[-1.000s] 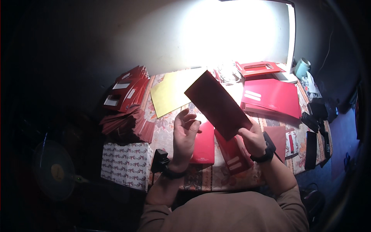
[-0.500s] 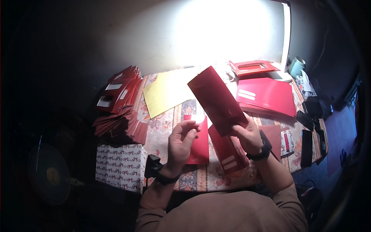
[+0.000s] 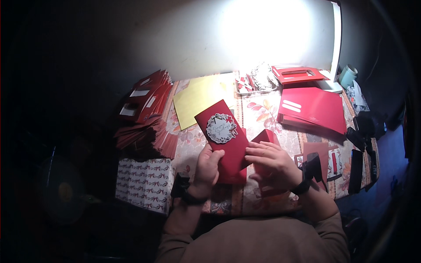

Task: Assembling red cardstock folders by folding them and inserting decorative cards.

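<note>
A tall red envelope [image 3: 232,154] with a round white wreath decoration [image 3: 221,128] on its upper part tilts to the left over the table. My left hand [image 3: 208,166] grips its lower left side, thumb on the front face. My right hand [image 3: 274,163] has its fingers stretched toward the right edge of that envelope; whether the fingertips touch it I cannot tell. Beneath the right hand lies another red envelope [image 3: 266,137], partly covered by it. The lower end of the held envelope overlaps the place where a further red one lay.
Red window envelopes [image 3: 141,103] and darker red ones [image 3: 147,138] are stacked at left, above a bow-patterned white box [image 3: 144,184]. Yellow sheets [image 3: 197,101], a tray [image 3: 256,91] of small pieces and a red envelope pile [image 3: 312,109] lie farther back. A phone [image 3: 356,171] rests at right.
The envelope has passed from my right hand to my left and come down, now showing its wreath side. My right hand has let go and spread its fingers. The view has shifted slightly.
</note>
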Available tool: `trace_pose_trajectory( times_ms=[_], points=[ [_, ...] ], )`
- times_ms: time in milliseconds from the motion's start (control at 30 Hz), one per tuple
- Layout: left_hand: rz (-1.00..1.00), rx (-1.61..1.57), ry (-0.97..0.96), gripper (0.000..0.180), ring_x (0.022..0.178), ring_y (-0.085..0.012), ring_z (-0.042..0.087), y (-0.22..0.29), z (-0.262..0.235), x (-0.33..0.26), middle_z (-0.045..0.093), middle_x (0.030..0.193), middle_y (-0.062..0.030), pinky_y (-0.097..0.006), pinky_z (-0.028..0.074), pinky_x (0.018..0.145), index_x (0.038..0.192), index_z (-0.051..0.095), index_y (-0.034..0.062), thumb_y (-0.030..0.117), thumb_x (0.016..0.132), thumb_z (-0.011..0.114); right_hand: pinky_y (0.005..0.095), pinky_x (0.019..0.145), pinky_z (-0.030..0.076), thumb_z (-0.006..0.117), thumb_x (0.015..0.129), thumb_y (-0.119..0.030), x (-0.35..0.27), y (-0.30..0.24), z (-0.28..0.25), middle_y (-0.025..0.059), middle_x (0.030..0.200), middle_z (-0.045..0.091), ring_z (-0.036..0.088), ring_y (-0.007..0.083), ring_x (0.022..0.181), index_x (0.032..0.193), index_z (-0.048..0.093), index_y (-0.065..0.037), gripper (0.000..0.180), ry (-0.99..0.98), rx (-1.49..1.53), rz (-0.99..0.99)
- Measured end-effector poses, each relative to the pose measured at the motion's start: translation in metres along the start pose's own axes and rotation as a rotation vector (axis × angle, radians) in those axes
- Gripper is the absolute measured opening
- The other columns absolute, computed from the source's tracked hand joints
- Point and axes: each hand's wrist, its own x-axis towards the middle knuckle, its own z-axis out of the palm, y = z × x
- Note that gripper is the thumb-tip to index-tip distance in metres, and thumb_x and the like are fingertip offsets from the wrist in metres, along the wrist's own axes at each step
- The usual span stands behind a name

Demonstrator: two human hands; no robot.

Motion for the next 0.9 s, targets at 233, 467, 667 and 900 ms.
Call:
trace_pose_trajectory(
  times_ms=[233, 467, 667, 900],
  points=[
    [-0.064, 0.065, -0.057, 0.035, 0.102, -0.0193, 0.059, 0.015, -0.024, 0.004, 0.059, 0.112, -0.0145, -0.032, 0.046, 0.093, 0.120, 0.047, -0.0061, -0.005, 0.085, 0.044, 0.0321, 0.088, 0.048, 0.059, 0.080, 0.005, -0.006, 0.014, -0.007, 0.0152, 0.100, 0.065, 0.062, 0.0252, 0.102, 0.098, 0.064, 0.001, 0.019, 0.250, 0.380, 0.240],
    [-0.067, 0.113, -0.053, 0.035, 0.102, -0.0181, 0.058, 0.013, -0.022, 0.003, 0.058, 0.113, -0.0141, -0.031, 0.045, 0.093, 0.120, 0.046, -0.0070, -0.007, 0.086, 0.045, 0.0305, 0.084, 0.048, 0.056, 0.081, 0.006, -0.011, 0.016, -0.006, 0.0146, 0.097, 0.065, 0.063, 0.0234, 0.094, 0.097, 0.063, 0.002, 0.019, 0.299, 0.433, 0.308],
    [-0.031, 0.214, -0.060, 0.044, 0.103, -0.0194, 0.059, 0.015, -0.027, 0.007, 0.058, 0.115, -0.0156, -0.030, 0.047, 0.091, 0.129, 0.038, -0.0055, -0.005, 0.086, 0.047, 0.0299, 0.082, 0.048, 0.056, 0.081, 0.006, -0.011, 0.013, -0.006, 0.0144, 0.095, 0.065, 0.063, 0.0227, 0.091, 0.097, 0.063, 0.002, 0.018, 0.297, 0.438, 0.316],
    [-0.152, 0.272, -0.025, 0.053, 0.098, -0.0163, 0.060, 0.009, -0.016, 0.001, 0.060, 0.110, -0.0150, -0.027, 0.049, 0.086, 0.135, 0.027, -0.0038, -0.007, 0.085, 0.046, 0.0290, 0.079, 0.048, 0.056, 0.081, 0.007, -0.011, 0.014, -0.007, 0.0137, 0.092, 0.065, 0.063, 0.0218, 0.088, 0.096, 0.063, 0.003, 0.017, 0.299, 0.428, 0.303]
  ],
)
